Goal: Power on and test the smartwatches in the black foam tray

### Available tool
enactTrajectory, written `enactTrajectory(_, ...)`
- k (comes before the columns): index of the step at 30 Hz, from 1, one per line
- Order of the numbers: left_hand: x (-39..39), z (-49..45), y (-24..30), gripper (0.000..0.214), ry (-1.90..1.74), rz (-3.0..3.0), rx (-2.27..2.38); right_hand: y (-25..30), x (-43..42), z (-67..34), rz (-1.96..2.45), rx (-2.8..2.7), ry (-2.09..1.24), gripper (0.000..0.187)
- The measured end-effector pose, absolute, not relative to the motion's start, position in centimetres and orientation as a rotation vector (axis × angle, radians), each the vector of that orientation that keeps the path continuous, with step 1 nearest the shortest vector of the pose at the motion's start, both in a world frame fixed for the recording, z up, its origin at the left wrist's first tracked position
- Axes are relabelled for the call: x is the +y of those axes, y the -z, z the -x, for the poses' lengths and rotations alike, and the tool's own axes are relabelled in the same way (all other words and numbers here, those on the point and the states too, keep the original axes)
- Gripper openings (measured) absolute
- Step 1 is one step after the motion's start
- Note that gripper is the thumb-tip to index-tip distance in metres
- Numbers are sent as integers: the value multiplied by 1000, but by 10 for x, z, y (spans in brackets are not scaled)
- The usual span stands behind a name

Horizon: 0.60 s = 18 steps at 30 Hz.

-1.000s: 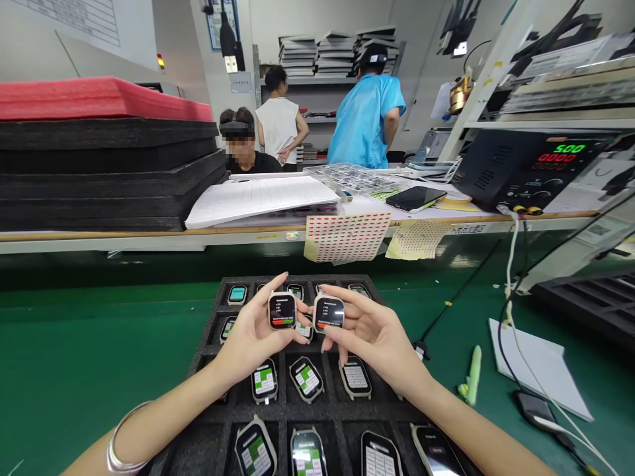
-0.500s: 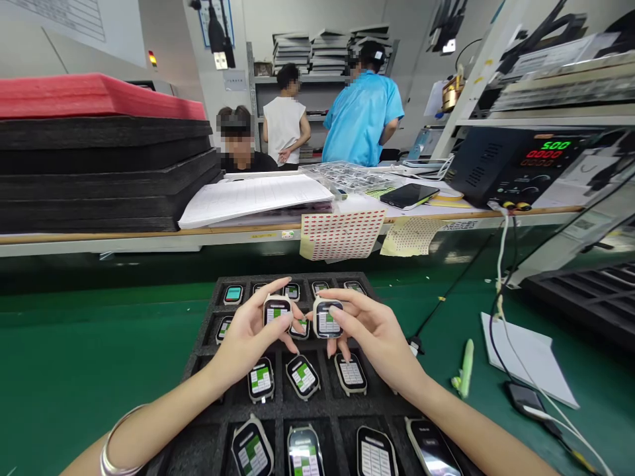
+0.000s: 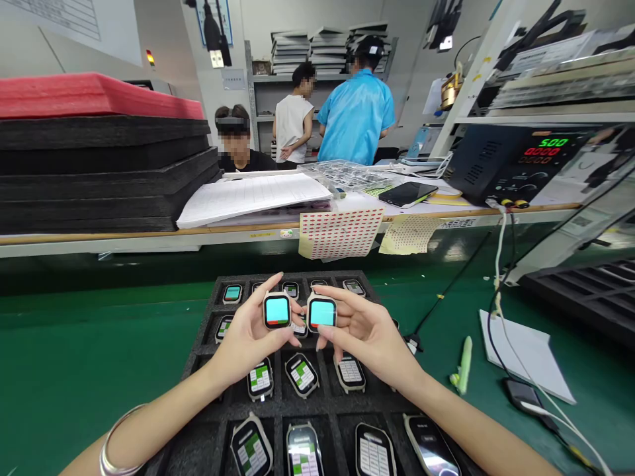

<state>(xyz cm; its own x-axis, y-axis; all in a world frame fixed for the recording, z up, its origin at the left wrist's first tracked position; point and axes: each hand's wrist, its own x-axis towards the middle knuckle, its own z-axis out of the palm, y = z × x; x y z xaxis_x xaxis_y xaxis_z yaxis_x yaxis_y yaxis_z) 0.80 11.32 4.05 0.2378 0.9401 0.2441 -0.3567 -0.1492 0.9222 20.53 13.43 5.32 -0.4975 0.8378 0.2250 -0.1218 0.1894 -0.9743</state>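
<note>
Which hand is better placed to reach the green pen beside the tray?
Right, likely: the right hand, holding a watch, is nearer the green pen; the left hand, with its own watch, is farther.

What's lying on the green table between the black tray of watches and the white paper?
In the head view, a pale green pen and a thin black cable lie there.

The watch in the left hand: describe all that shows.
The watch is a strapless rounded-square body, pale metal-looking case, black bezel. Its lit screen shows cyan with a red strip at the bottom. The left hand pinches its edges, screen facing the camera, above the black foam tray, beside a second watch in the right hand.
</note>
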Motion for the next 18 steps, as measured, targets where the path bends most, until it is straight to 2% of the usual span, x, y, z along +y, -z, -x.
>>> enactTrajectory(5, 112, -11, -40, 69, -1278, -1187, 695, -50, 135, -211, 748, -1703, -1385, 57)
enactTrajectory(8, 110, -13, -35, 78, -1248, -1170, 654, -47, 139, -220, 831, -1732, -1312, 61)
enactTrajectory(13, 111, -18, -27, 84, -1171, -1192, 630, -44, 163, -258, 1104, -2011, -784, 45)
enactTrajectory(16, 118, -23, -25, 79, -1063, -1327, 721, -38, 182, -286, 1148, -2238, -488, 37)
enactTrajectory(18, 127, -29, -24, 70, -971, -1585, 867, -31, 190, -301, 1106, -2348, -436, 36)
